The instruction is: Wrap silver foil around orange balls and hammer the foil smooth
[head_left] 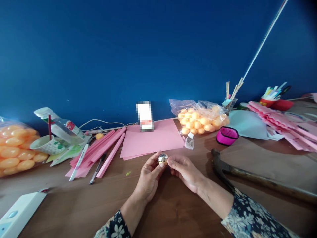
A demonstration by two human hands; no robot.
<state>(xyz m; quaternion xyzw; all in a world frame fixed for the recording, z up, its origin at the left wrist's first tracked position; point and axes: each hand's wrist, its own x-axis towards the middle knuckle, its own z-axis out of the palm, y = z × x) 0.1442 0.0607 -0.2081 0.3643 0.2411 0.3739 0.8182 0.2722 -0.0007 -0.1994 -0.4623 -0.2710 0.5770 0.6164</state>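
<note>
A small shiny silver ball [162, 158] with a golden tint along its lower side is held above the brown table. The fingers and thumb of my left hand [150, 177] are closed around it. My right hand [186, 171] is at the ball's right side, thumb and index finger pinched together. Whether those fingertips touch the ball or hold something tiny is too small to tell. Just beyond both hands lie sheets of pink paper [151, 142]. A small clear packet [190, 142] rests at the paper's right edge.
Bags of orange balls stand at the back [195, 120] and far left [15, 148]. A hammer [257, 177] lies right, near my forearm. Pink strips [96, 148], pens, a paper cup [46, 145] and a bottle [64, 127] lie left. A magenta band [227, 136] sits right of the bag.
</note>
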